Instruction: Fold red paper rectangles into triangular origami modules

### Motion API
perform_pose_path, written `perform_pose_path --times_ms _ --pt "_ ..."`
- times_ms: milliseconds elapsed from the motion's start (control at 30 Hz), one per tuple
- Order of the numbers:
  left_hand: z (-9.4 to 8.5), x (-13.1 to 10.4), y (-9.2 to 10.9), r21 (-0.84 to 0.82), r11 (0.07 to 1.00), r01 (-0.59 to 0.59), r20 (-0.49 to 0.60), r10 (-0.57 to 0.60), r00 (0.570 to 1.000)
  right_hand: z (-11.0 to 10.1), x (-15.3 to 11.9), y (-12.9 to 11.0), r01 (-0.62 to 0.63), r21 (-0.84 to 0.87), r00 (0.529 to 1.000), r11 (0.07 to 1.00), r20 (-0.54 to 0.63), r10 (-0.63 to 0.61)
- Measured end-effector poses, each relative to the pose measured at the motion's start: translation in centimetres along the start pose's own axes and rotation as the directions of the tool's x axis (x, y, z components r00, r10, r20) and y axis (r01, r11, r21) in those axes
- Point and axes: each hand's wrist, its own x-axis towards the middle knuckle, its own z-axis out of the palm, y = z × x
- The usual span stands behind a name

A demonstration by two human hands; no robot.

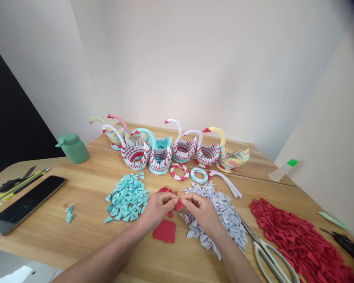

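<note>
Between my left hand [160, 206] and my right hand [201, 210] is a small piece of folded red paper [179, 204], pinched by the thumbs and fingers of both. My fingers cover much of it. Just below, flat red paper [164, 231] lies on the wooden table. A few red folded pieces [166, 189] show behind my hands. The pile of teal folded triangles [129, 197] is left of my left hand, and the pale grey-lilac triangle pile [228, 214] lies behind and beside my right hand.
Several folded-paper swans [135, 155] stand in a row at the back. Two paper rings [179, 172] and a loose white swan neck [226, 183] lie before them. Scissors [264, 247] and a red triangle pile [301, 239] are at right. A phone [26, 204] and green lidded container [73, 148] sit left.
</note>
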Motion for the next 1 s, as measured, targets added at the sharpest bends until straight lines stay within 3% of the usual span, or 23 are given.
perform_pose_path --times_ms 533,767,1000 --pt "-0.3 0.0 0.0 -0.11 0.993 0.049 0.048 -0.044 0.998 -0.3 0.0 0.0 0.013 -0.053 0.999 0.998 0.034 -0.012" --pt "-0.3 0.1 -0.2 0.1 0.994 -0.054 0.072 0.047 0.996 -0.6 0.0 0.0 0.069 -0.173 0.997 0.982 0.027 -0.066" --pt "-1.0 -0.1 0.3 0.387 0.894 -0.227 0.088 0.209 0.974 0.0 -0.5 -1.0 0.2 -0.392 0.979 0.898 0.048 -0.197"
